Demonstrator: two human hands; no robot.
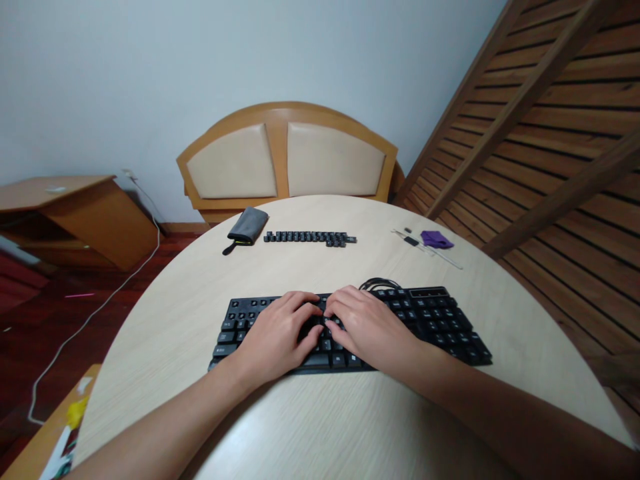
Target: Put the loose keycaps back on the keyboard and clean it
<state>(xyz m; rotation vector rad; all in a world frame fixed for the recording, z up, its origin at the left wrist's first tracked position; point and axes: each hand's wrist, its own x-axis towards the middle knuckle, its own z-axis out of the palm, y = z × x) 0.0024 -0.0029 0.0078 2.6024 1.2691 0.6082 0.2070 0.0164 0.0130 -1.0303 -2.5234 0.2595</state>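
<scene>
Left hand (280, 331) and right hand (369, 325) over a black keyboard (320, 361), lower centre of the frame.
Both curl inward, nearly meeting; whether they grip anything cannot be told. Loose keycaps (306, 237) line up mid-frame.

the pale, wood-grained desk (165, 320) has a curved edge. a black keyboard (437, 323) lies across its near middle, with a coiled black cable (379, 282) just behind it. farther back, a grey pouch (249, 223) lies at left beside a row of loose black keycaps (305, 237); at right, a purple cloth (436, 239) lies near slender tools (449, 259).
</scene>
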